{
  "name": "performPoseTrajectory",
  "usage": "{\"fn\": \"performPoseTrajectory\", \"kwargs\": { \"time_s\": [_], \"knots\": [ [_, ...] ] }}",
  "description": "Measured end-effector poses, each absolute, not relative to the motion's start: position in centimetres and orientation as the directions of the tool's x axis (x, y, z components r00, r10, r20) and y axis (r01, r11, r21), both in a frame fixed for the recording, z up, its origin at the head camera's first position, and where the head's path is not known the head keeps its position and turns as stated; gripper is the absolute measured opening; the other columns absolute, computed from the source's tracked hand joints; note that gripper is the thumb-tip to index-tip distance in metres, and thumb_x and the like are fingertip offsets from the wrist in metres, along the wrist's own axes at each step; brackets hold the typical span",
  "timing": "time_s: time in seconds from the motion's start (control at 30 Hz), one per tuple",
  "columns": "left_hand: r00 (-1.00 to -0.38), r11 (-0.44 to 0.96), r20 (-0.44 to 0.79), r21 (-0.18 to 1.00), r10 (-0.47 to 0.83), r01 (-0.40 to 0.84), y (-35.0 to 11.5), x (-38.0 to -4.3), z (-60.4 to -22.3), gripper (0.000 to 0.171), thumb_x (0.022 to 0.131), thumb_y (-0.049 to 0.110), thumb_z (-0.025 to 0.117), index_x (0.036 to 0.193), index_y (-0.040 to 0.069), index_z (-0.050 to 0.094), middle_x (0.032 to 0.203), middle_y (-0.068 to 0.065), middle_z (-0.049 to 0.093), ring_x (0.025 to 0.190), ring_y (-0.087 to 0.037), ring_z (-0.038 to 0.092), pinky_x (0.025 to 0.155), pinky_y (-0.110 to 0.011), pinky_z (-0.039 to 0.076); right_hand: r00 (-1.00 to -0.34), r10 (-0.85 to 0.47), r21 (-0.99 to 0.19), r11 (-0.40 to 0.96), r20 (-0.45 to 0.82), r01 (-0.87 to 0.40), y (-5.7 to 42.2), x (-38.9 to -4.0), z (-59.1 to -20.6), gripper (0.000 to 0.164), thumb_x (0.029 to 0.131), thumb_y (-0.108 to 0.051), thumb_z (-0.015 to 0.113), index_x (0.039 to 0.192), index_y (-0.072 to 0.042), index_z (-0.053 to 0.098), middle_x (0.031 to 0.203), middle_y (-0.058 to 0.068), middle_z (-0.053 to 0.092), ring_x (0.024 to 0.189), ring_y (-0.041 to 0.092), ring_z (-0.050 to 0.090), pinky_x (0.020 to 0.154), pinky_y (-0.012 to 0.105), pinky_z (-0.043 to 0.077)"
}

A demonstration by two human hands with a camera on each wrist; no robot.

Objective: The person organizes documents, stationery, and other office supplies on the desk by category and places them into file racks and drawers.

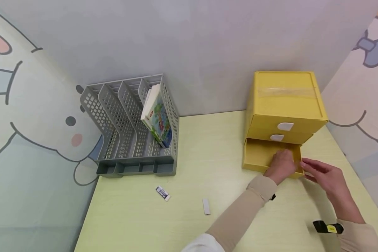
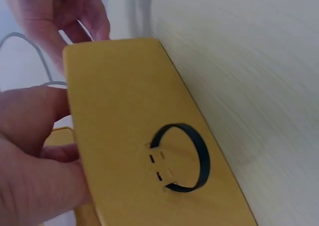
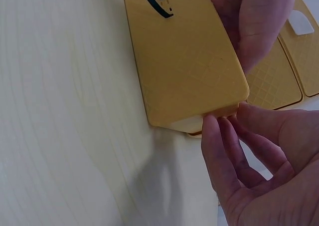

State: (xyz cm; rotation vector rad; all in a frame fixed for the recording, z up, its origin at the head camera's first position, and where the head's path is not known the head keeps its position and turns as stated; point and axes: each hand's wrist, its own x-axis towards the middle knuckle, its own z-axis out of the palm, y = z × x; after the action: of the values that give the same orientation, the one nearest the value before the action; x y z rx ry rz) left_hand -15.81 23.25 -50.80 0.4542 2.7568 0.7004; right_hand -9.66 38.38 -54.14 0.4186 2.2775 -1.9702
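Observation:
The lowest drawer (image 1: 255,166) of a yellow drawer box (image 1: 286,84) is pulled out, with a dark loop (image 2: 203,158) on its front. My left hand (image 1: 282,162) reaches down into it, fingers bent behind the front panel (image 2: 119,101); whether they hold anything is hidden. At the right front corner, my right hand (image 1: 329,175) pinches the drawer's side wall between thumb and fingers. In the right wrist view, the right fingertips (image 3: 212,123) touch the outer side of the drawer, and the thumb lies at its rim.
A grey file rack (image 1: 138,164) at the back left holds books (image 1: 160,119) in its right slot. An eraser (image 1: 162,193) and a small whitish strip (image 1: 206,206) lie on the pale table (image 1: 138,227). Walls with cartoon pictures stand on both sides.

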Motion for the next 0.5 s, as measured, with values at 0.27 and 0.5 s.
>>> {"fn": "performPoseTrajectory", "kwargs": {
  "time_s": [0.27,0.5],
  "knots": [
    [-0.917,0.723,-0.049,0.632,0.397,0.279,21.4,-14.5,-49.1,0.012,0.097,0.027,0.071,0.105,0.019,0.076,0.096,0.016,0.068,0.087,0.003,0.054,0.076,-0.007,0.037,-0.955,0.151,-0.955,0.117,-0.254,0.272,38.2,-9.8,-54.0,0.016,0.096,-0.02,0.075,0.11,-0.025,0.081,0.093,-0.027,0.071,0.078,-0.002,0.071,0.065,0.024,0.06],
    [-0.931,0.675,0.031,0.68,0.363,0.285,19.4,-13.6,-48.2,0.01,0.096,0.026,0.068,0.099,0.023,0.078,0.086,0.02,0.063,0.078,0.01,0.049,0.07,-0.003,0.031,-0.95,0.158,-0.949,0.124,-0.268,0.289,38.2,-9.6,-54.1,0.015,0.096,-0.023,0.075,0.109,-0.025,0.081,0.094,-0.028,0.07,0.078,-0.002,0.071,0.065,0.024,0.06]
  ]
}}
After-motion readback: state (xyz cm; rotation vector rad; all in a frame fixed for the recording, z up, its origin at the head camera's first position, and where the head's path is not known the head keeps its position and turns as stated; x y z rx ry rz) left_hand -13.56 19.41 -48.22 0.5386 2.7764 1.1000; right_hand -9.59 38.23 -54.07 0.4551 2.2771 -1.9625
